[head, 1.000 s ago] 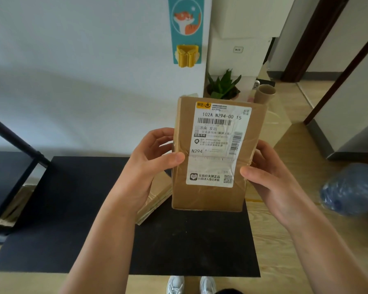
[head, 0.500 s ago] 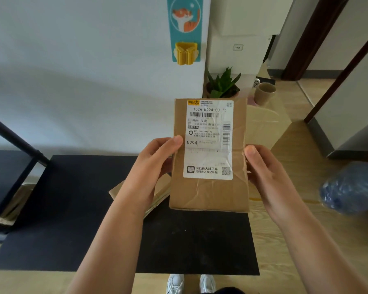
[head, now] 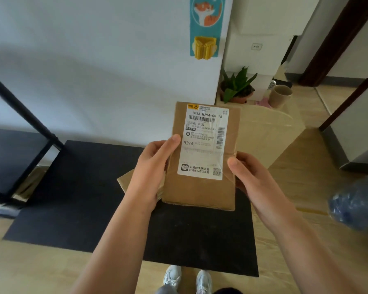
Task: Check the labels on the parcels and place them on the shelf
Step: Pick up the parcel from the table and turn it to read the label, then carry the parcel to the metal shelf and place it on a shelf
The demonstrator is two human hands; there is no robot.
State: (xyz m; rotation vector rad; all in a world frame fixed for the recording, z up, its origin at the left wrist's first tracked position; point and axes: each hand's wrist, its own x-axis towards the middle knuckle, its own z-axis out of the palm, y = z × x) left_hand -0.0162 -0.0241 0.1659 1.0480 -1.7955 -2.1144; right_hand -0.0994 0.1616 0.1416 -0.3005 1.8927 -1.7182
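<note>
I hold a flat brown cardboard parcel [head: 200, 192] upright in front of me, its white shipping label [head: 206, 132] facing me with barcode and "N294" readable. My left hand [head: 155, 168] grips its left edge, thumb resting on the label's left margin. On the right edge sits my right hand [head: 249, 177], thumb on the front. Another cardboard parcel [head: 125, 181] lies on the black mat [head: 72, 198] below, mostly hidden behind my left hand. A black metal shelf [head: 19, 115] stands at the far left.
A larger cardboard box [head: 270, 132] stands behind the held parcel, bearing a potted plant [head: 238, 85] and a paper cup [head: 280, 96]. A blue plastic bag [head: 357, 200] lies on the wooden floor at right. White wall ahead; my shoes [head: 187, 279] show below.
The parcel has sunk a little lower and turned squarer to me. My left thumb has slid up to the label's edge; my right thumb has shifted onto the front.
</note>
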